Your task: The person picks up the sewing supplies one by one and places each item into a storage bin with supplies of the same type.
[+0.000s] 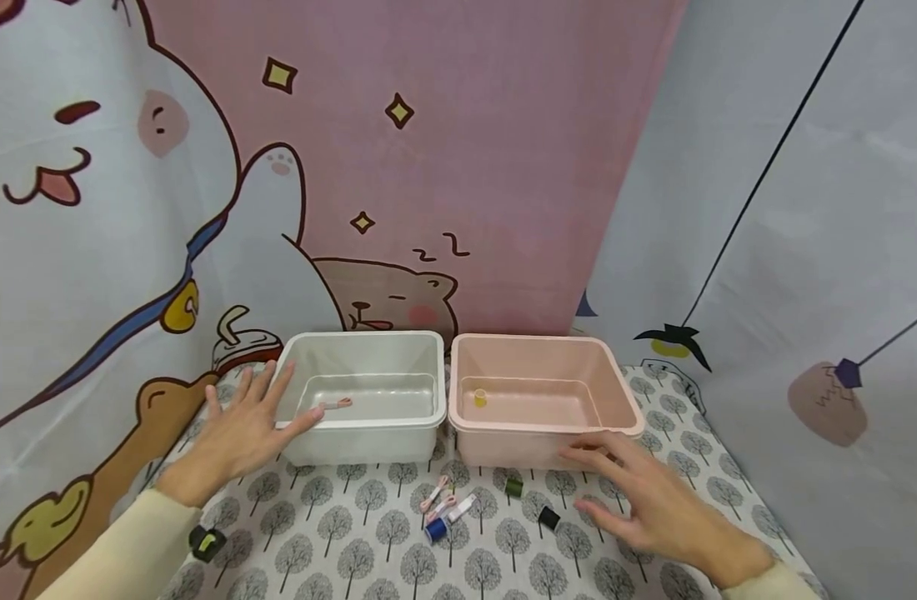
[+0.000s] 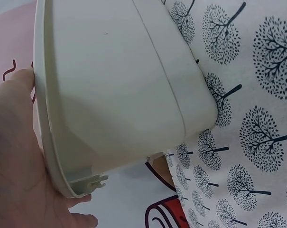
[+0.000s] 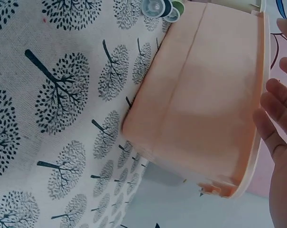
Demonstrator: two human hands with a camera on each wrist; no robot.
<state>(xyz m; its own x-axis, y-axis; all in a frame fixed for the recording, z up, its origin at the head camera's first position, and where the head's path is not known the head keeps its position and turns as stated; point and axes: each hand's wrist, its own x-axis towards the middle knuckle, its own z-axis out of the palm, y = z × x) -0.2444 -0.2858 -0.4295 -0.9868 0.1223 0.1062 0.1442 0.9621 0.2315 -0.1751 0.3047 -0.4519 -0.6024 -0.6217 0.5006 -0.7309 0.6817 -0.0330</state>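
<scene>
My left hand (image 1: 241,429) lies with fingers spread at the left front corner of a white plastic bin (image 1: 361,446); its thumb reaches over the front rim. In the left wrist view, that hand (image 2: 15,152) is right along the bin's rim. Inside the white bin is a small pinkish bundle of cord (image 1: 338,403). My right hand (image 1: 646,500), fingers loosely bent and apart, is at the front right rim of a pink bin (image 1: 503,450). A yellow thread spool (image 1: 480,398) stands inside the pink bin. Neither hand holds anything.
On the tree-print cloth (image 1: 368,567) before the bins lie a blue thread spool (image 1: 436,530), pink cord bundles (image 1: 433,496), a white strip (image 1: 463,507), a green spool (image 1: 513,487) and a black spool (image 1: 548,518). A cartoon curtain (image 1: 503,167) hangs behind.
</scene>
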